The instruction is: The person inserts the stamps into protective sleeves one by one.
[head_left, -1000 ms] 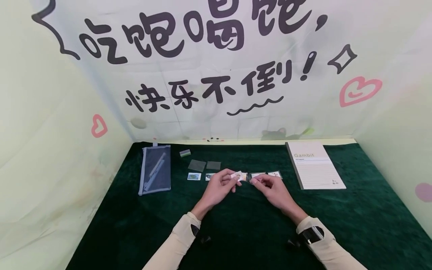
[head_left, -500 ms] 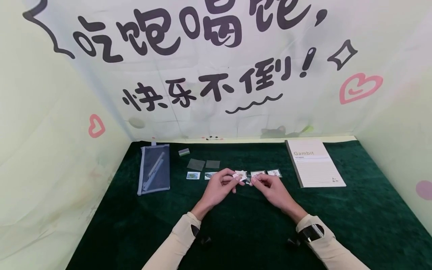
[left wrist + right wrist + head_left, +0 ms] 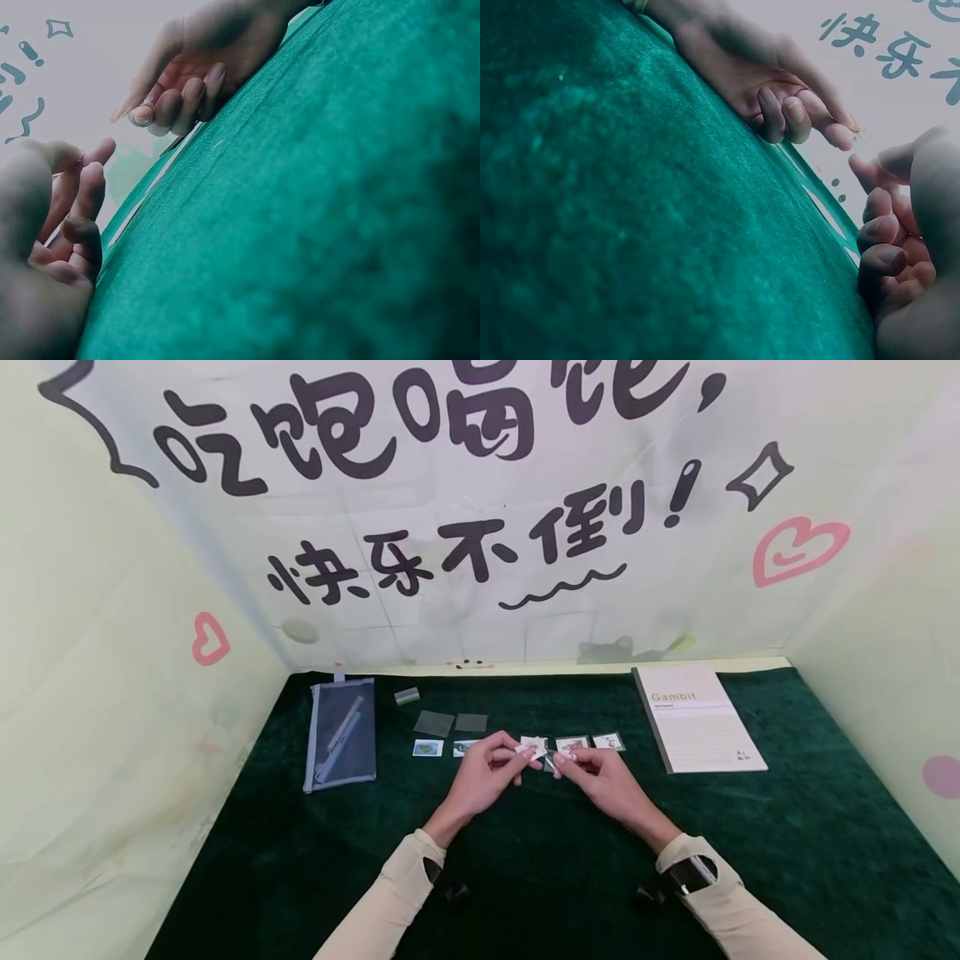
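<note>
In the head view my left hand [image 3: 483, 774] pinches a small stamp [image 3: 533, 747] with a scalloped edge and a coloured picture, between thumb and forefinger. Facing it, my right hand [image 3: 606, 785] pinches a small clear sleeve [image 3: 550, 762]; fingers hide much of it. The two held things are close together, and whether they touch I cannot tell. Both wrist views show the fingertips nearly meeting above the cloth. Beyond the right hand lie two dark-edged pictured stamps, one nearer [image 3: 572, 743] and one farther right [image 3: 609, 742]. Left of the left hand are a blue-green stamp [image 3: 428, 748] and a partly covered stamp [image 3: 461, 748].
Two clear sleeves, one larger-looking [image 3: 433, 723] and one beside it [image 3: 471, 722], lie behind the left stamps. A small striped block [image 3: 407, 696] sits farther back. A blue zip pouch [image 3: 352, 760] with pens is at left, a notebook [image 3: 708, 735] at right. Green cloth [image 3: 525, 877] covers the table.
The stamp in the left hand has turned slightly and now lies more visibly beside the clear sleeve. The right hand has shifted slightly left. The head view has tilted a little.
</note>
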`<action>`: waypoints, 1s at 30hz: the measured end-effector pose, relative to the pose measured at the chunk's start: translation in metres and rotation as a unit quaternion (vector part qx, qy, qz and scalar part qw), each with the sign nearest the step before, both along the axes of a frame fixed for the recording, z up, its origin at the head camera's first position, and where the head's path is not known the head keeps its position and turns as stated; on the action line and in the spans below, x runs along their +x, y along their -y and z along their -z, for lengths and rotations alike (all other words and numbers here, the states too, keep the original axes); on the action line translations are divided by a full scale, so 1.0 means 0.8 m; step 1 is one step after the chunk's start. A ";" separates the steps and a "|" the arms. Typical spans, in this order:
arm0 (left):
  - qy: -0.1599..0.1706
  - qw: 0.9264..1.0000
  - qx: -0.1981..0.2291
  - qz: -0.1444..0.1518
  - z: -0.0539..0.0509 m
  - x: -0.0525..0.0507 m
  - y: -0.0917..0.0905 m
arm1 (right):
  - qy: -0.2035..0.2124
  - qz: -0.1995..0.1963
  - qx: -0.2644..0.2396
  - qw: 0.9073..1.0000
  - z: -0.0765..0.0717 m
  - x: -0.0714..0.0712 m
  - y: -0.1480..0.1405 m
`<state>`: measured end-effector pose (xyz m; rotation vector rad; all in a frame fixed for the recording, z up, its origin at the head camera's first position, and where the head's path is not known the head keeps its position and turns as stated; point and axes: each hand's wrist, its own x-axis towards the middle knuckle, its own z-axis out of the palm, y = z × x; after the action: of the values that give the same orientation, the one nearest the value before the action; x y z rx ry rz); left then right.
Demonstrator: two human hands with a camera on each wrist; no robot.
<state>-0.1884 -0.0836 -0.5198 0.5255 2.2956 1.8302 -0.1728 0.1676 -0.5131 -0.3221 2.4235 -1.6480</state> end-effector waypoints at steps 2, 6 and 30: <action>0.001 1.000 0.004 -0.002 -0.001 0.000 0.000 | 0.001 0.000 0.000 1.000 -0.001 0.000 0.000; 0.001 1.000 0.008 -0.001 -0.001 0.000 0.000 | 0.002 0.000 0.000 1.000 -0.001 -0.001 0.000; 0.008 0.998 -0.049 0.048 -0.001 0.002 0.002 | -0.010 0.009 0.006 1.000 0.002 -0.001 0.000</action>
<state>-0.1869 -0.0855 -0.5187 0.5936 2.2937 1.6630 -0.1736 0.1679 -0.5145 -0.3162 2.4560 -1.6458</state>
